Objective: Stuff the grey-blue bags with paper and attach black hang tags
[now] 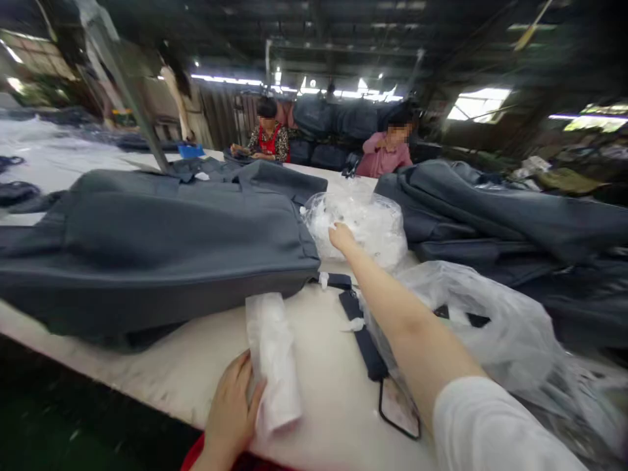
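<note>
My left hand [231,405] is at the table's near edge, closed on the left side of a white packet in clear plastic [275,366], with the thumb over its edge. The packet lies lengthwise, pointing away from me. My right hand [342,237] is stretched far forward to a clear plastic bag full of white pieces [375,226]. Its fingers are curled against the bag's near left side. Whatever they pinch is too small and blurred to name. Dark strips [363,337] lie below my right forearm, with a small white scrap [354,325] beside them.
Large dark grey fabric pieces [186,242] are heaped at left, and another dark pile [490,209] stands at right. A phone [398,409] and a crumpled clear plastic bag [490,327] lie near my right arm. Two people sit across the white table [324,386].
</note>
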A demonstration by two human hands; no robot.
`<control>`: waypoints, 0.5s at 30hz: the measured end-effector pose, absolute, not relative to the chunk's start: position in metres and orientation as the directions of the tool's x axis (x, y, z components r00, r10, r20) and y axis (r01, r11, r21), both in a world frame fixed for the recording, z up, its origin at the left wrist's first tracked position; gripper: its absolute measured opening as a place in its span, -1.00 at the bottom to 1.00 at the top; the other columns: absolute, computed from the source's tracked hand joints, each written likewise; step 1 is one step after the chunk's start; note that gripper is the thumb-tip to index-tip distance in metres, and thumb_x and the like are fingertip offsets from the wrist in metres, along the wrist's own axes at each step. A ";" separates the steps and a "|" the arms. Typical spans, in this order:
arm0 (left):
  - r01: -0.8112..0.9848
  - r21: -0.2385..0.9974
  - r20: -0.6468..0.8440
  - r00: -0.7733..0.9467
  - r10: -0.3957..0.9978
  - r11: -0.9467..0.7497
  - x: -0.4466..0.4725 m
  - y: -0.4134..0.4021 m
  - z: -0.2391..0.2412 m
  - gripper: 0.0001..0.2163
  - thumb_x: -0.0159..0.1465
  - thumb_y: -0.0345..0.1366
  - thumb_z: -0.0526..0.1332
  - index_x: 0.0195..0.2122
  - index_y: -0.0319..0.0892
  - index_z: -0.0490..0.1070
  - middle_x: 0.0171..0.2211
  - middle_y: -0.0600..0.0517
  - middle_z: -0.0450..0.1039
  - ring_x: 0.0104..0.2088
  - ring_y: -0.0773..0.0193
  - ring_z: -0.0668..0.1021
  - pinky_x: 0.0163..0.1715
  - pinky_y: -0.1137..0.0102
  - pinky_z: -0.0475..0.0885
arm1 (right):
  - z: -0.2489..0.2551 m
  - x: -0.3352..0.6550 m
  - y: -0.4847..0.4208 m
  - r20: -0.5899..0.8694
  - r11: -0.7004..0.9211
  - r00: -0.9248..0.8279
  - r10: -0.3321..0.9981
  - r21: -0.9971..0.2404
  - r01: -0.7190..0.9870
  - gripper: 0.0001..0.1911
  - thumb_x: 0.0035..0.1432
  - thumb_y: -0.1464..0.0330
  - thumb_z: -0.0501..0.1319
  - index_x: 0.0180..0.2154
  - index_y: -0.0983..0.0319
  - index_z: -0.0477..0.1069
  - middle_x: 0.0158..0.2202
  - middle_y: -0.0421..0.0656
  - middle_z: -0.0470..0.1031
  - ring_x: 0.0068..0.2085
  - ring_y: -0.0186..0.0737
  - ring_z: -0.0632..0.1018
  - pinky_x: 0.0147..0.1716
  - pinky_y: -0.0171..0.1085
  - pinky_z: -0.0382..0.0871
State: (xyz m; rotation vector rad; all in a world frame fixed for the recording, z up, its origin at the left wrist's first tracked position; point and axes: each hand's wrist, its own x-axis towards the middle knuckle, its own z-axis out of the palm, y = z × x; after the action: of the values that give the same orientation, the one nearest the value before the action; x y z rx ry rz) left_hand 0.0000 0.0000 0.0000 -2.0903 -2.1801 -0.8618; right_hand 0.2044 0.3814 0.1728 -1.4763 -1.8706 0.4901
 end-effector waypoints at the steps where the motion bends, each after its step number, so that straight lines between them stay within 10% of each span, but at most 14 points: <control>1: 0.913 0.408 0.356 -0.128 0.926 -0.031 0.003 -0.001 0.006 -0.61 0.35 -0.12 0.04 0.07 -0.26 0.32 0.11 -0.23 0.35 0.10 -0.02 0.42 0.10 0.01 0.40 | 0.168 0.199 0.360 0.280 0.290 -0.131 0.951 -0.660 0.693 -0.68 0.27 0.25 0.18 -0.01 0.29 0.39 0.01 -0.03 0.45 -0.01 -0.11 0.49 0.01 -0.02 0.38; 8: 0.674 0.739 0.237 -0.269 0.933 0.006 0.007 0.002 0.033 -0.65 0.27 -0.04 0.12 -0.16 -0.22 0.45 0.03 -0.24 0.40 0.08 -0.09 0.40 0.17 -0.06 0.24 | 0.122 0.180 0.178 0.418 0.454 -0.201 0.886 -0.694 0.559 -0.67 0.28 0.26 0.06 -0.02 0.29 0.37 -0.01 0.03 0.46 0.04 -0.14 0.45 0.04 -0.17 0.33; 15: 0.429 0.903 0.111 -0.258 0.960 0.011 0.019 0.017 0.045 -0.70 0.17 -0.04 0.14 -0.48 -0.16 0.45 -0.15 -0.19 0.47 -0.06 -0.07 0.47 0.08 -0.01 0.30 | 0.074 0.176 0.090 0.119 0.293 -0.343 0.932 -0.804 0.517 -0.28 -0.11 0.14 0.37 0.08 0.29 0.34 -0.04 0.06 0.45 -0.04 -0.01 0.47 0.00 -0.10 0.30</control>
State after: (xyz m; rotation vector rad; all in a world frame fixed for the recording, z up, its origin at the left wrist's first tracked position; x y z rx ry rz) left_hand 0.0192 0.0171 0.0450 -2.0868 -2.5304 -1.7788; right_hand 0.1762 0.0903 0.0739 -1.2898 -1.9734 0.9061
